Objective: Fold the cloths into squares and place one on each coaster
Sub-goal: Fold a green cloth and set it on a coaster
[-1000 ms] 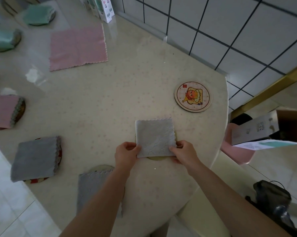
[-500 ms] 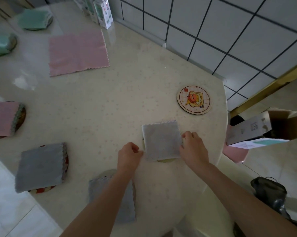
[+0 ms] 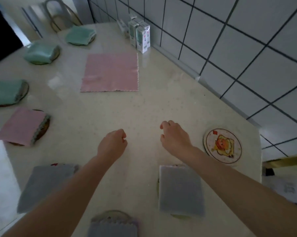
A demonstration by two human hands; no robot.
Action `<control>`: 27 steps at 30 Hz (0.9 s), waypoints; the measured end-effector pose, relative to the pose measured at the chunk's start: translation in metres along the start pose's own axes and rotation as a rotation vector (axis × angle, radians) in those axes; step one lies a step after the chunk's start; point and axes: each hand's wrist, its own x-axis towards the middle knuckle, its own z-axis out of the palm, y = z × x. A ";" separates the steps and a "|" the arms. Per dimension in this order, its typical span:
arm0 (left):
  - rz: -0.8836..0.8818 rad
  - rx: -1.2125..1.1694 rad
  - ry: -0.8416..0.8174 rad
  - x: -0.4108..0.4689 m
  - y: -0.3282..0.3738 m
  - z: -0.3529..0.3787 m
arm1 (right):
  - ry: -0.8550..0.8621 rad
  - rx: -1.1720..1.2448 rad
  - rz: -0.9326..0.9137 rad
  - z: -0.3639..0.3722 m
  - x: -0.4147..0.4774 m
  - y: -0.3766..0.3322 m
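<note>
Toward the near right edge of the pale speckled tabletop [image 3: 144, 106], a square folded grey cloth [image 3: 181, 189] lies on a pale round coaster [image 3: 180, 216] whose rim just peeks out beneath it. A moment ago both hands were at that cloth's sides, settling it. Now they have let go and moved out over the bare middle of the tabletop. The left hand [image 3: 112, 144] and right hand [image 3: 174, 135] are apart, fingers loosely curled, holding nothing and touching no cloth. That placement looks finished, I'd say.

Beyond the hands, toward the far edge, a pink scalloped-edge cloth [image 3: 110, 72] lies flat and unfolded. At the right edge a round cartoon-printed coaster [image 3: 223, 145] sits bare, just beside the right forearm. These appear to be the last pair. The reach seems headed for the pink cloth, which needs folding before it goes on that coaster.

Along the left and near edges, folded green cloths [image 3: 5, 92], a folded pink cloth [image 3: 22, 125] and two more folded grey cloths [image 3: 45, 183] already cover their coasters.
</note>
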 end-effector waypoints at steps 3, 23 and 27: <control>-0.023 -0.031 0.078 0.042 -0.003 -0.017 | -0.005 -0.035 -0.096 -0.004 0.051 -0.008; 0.360 0.547 0.256 0.233 -0.064 -0.052 | 0.067 -0.375 -0.560 0.041 0.280 -0.037; 0.402 0.629 0.277 0.246 -0.074 -0.056 | 0.156 -0.458 -0.605 0.042 0.286 -0.040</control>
